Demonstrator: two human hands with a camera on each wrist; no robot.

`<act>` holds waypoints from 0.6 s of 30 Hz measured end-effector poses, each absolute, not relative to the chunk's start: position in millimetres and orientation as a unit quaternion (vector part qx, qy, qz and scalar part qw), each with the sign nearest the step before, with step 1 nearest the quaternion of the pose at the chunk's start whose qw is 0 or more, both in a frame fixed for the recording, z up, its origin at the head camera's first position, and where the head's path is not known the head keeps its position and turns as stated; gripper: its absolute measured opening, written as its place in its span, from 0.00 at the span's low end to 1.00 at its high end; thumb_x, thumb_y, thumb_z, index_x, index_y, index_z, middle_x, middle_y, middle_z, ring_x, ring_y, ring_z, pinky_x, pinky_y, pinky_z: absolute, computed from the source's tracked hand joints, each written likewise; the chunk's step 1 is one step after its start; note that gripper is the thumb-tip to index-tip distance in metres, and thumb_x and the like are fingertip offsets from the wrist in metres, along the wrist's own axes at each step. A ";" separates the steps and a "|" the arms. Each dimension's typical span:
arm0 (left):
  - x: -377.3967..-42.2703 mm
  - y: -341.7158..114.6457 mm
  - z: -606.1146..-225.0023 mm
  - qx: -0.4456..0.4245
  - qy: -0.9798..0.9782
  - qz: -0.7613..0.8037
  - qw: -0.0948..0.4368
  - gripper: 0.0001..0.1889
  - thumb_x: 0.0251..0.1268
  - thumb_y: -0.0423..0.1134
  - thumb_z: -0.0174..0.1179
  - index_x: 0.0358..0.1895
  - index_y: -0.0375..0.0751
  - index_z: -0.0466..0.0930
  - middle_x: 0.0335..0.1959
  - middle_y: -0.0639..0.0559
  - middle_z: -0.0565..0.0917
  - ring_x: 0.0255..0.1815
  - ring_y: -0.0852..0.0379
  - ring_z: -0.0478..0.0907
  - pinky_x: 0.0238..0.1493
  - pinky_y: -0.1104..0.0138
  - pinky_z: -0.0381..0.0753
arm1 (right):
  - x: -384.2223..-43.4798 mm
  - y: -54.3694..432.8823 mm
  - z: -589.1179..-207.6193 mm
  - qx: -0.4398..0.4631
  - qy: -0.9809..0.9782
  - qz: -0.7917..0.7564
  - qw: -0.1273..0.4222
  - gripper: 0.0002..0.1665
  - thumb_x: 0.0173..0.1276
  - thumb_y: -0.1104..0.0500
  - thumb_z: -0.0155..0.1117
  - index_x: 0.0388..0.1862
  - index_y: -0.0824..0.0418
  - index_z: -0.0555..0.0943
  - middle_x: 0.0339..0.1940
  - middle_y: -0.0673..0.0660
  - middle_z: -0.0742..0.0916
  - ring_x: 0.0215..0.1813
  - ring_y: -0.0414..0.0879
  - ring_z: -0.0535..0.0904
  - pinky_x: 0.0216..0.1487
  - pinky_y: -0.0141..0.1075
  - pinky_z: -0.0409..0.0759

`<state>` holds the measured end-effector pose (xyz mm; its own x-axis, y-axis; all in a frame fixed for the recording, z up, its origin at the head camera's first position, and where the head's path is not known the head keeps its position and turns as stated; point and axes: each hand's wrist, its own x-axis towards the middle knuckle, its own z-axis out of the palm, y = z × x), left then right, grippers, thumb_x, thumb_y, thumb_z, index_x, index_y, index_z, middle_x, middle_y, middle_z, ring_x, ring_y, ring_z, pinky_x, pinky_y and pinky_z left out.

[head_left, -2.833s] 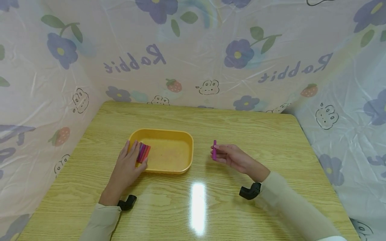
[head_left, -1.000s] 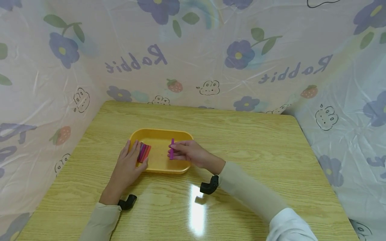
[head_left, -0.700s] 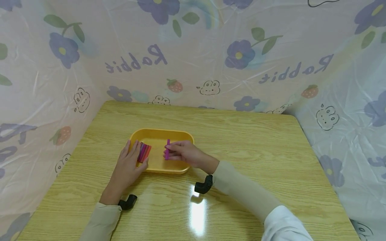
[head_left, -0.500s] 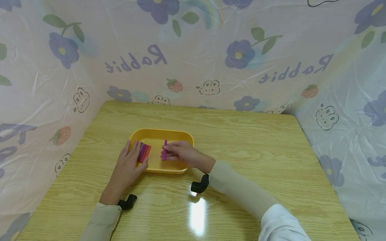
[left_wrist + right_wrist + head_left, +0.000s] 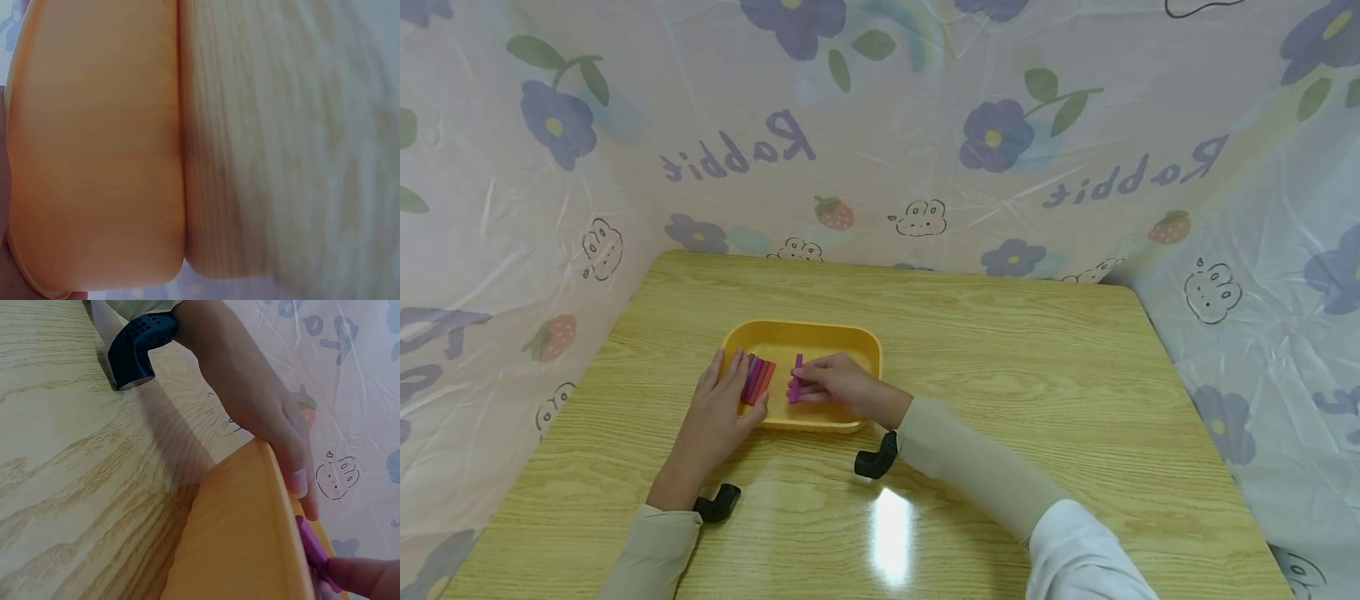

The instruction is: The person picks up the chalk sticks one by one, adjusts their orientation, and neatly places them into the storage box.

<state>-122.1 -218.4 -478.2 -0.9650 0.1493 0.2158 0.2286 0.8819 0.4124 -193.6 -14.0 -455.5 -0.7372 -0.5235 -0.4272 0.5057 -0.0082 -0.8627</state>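
A yellow tray (image 5: 820,335) stands on the table, left of the middle in the head view. My left hand (image 5: 718,417) rests over its left end, fingers extended and thumb at the near rim. Beside these fingers, a row of several purple, red and orange sticks (image 5: 763,383) lies in the tray, partly covered by the hand. My right hand (image 5: 842,385) pinches a magenta stick (image 5: 795,379) over the tray, right of the row and apart from it. The right wrist view shows that stick (image 5: 312,544) behind the tray wall. The left wrist view shows mostly the tray's outer side (image 5: 100,156).
The wood-grain table (image 5: 1015,350) extends on all sides of the tray. Flower-printed sheeting (image 5: 880,150) encloses the back and both sides. A black curved piece sits at each wrist, including the right-wrist piece (image 5: 876,457).
My right hand has carried the magenta stick leftward from the table on the right to over the tray, then closer to the row of sticks. The left hand has stayed in place.
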 end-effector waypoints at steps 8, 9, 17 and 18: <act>-122.6 -218.2 -478.3 -0.098 -0.967 -0.221 0.086 0.38 0.65 0.52 0.52 0.70 0.31 0.53 0.72 0.40 0.54 0.74 0.46 0.35 0.70 0.51 0.40 | -196.2 -25.1 -463.9 0.008 0.626 -0.691 0.361 0.18 0.69 0.62 0.56 0.49 0.78 0.77 0.35 0.65 0.86 0.38 0.51 0.85 0.43 0.40 0.80; -122.5 -218.3 -478.4 -0.098 -0.967 -0.220 0.086 0.38 0.65 0.52 0.52 0.70 0.31 0.53 0.72 0.40 0.54 0.74 0.45 0.35 0.70 0.51 0.40 | -196.3 -26.3 -464.1 0.011 0.630 -0.689 0.359 0.17 0.69 0.62 0.56 0.48 0.78 0.78 0.35 0.64 0.86 0.37 0.51 0.85 0.43 0.40 0.80; -121.9 -217.2 -476.8 -0.098 -0.965 -0.224 0.095 0.38 0.65 0.52 0.53 0.70 0.30 0.54 0.71 0.39 0.55 0.74 0.44 0.37 0.69 0.49 0.43 | -200.9 -33.1 -463.5 0.043 0.653 -0.668 0.354 0.14 0.70 0.63 0.55 0.42 0.74 0.81 0.31 0.63 0.86 0.34 0.50 0.84 0.38 0.37 0.82; -121.9 -217.1 -476.7 -0.098 -0.965 -0.224 0.096 0.38 0.65 0.52 0.53 0.70 0.30 0.54 0.71 0.39 0.55 0.74 0.43 0.37 0.69 0.49 0.43 | -201.6 -33.8 -463.6 0.046 0.654 -0.667 0.353 0.14 0.70 0.63 0.55 0.42 0.74 0.81 0.31 0.63 0.86 0.34 0.50 0.84 0.38 0.37 0.82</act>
